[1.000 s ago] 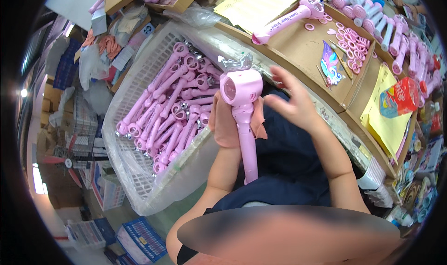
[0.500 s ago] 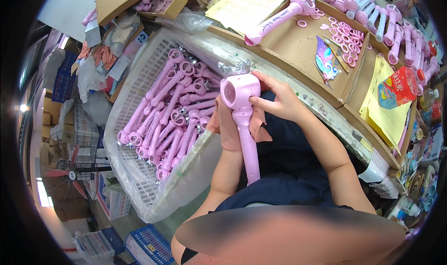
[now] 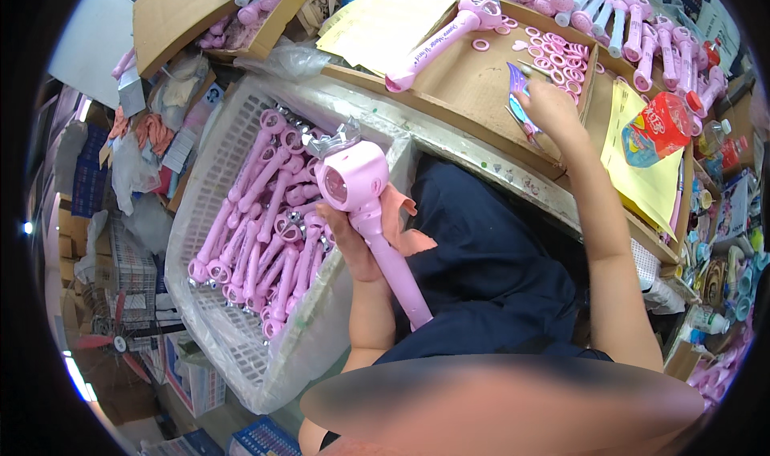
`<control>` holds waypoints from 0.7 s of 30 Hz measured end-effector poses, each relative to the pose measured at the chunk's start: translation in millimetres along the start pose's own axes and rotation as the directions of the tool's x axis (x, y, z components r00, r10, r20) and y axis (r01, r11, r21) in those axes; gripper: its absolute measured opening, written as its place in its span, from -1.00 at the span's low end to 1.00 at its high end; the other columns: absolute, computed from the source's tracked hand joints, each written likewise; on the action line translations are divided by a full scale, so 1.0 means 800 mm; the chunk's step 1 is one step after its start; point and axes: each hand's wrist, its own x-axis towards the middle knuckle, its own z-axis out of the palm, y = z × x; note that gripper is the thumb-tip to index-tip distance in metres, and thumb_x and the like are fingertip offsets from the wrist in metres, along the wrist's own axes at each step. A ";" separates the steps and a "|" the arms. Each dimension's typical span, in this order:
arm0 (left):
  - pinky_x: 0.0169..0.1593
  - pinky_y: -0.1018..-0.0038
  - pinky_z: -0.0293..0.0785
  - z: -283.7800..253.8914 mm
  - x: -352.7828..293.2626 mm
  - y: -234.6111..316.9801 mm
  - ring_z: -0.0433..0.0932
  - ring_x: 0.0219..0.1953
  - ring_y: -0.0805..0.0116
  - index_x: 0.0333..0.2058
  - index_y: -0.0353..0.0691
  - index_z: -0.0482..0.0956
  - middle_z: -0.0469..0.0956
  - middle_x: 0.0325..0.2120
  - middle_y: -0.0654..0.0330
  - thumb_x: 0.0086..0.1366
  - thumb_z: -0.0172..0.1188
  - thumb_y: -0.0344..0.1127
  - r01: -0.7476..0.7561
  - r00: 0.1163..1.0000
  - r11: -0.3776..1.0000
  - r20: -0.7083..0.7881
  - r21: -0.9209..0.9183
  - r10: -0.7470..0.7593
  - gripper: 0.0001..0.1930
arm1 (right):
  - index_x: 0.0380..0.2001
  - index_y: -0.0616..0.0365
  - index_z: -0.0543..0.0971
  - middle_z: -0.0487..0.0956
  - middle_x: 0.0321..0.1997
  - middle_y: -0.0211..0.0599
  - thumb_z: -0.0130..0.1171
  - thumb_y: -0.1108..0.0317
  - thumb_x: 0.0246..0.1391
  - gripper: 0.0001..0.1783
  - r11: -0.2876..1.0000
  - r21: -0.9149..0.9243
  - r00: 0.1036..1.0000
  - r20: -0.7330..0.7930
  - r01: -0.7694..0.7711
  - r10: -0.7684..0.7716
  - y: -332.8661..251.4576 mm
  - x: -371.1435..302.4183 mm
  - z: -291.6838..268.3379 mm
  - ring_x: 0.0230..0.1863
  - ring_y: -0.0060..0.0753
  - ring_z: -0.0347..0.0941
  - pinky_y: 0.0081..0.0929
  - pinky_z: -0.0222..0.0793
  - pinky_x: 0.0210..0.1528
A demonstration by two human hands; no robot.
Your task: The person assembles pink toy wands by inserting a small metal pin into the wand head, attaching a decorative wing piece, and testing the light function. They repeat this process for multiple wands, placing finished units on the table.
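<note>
My left hand (image 3: pixel 351 243) is wrapped round the neck of a pink toy wand (image 3: pixel 358 171), which has a round window in its head and a silver crown on top. A peach cloth (image 3: pixel 407 230) hangs between that hand and the wand. The wand's handle slants down over my lap. My right hand (image 3: pixel 550 107) is down in a cardboard tray (image 3: pixel 461 75), fingers curled at a blue-purple wing-shaped piece (image 3: pixel 520 103) and thin tools. Whatever its fingertips pinch is hidden. Beside it lie several pink rings (image 3: pixel 565 59).
A white plastic crate (image 3: pixel 188 215) full of pink wands stands at my left. Another wand (image 3: pixel 437 47) rests across the tray's left rim, by yellow paper (image 3: pixel 385 27). More wands (image 3: pixel 642 39) line the back right, near a red-labelled bottle (image 3: pixel 658 127).
My right hand has left the wand's head and reached right into the tray. My left hand keeps the wand, which now leans further left. The whole view has shifted slightly.
</note>
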 end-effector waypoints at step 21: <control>0.16 0.23 0.42 -0.020 -0.012 -0.021 0.47 0.09 0.09 0.16 -0.33 0.36 0.26 0.21 -0.23 0.13 -0.01 0.52 0.191 0.981 0.943 0.093 -0.271 -0.172 -0.03 | -0.44 -0.06 0.38 0.18 -0.68 -0.67 -0.09 0.15 0.32 -0.75 -0.081 0.105 0.106 0.268 -0.991 -0.957 -0.110 -0.152 0.082 -0.74 -0.80 -0.02 -0.74 -0.10 -0.74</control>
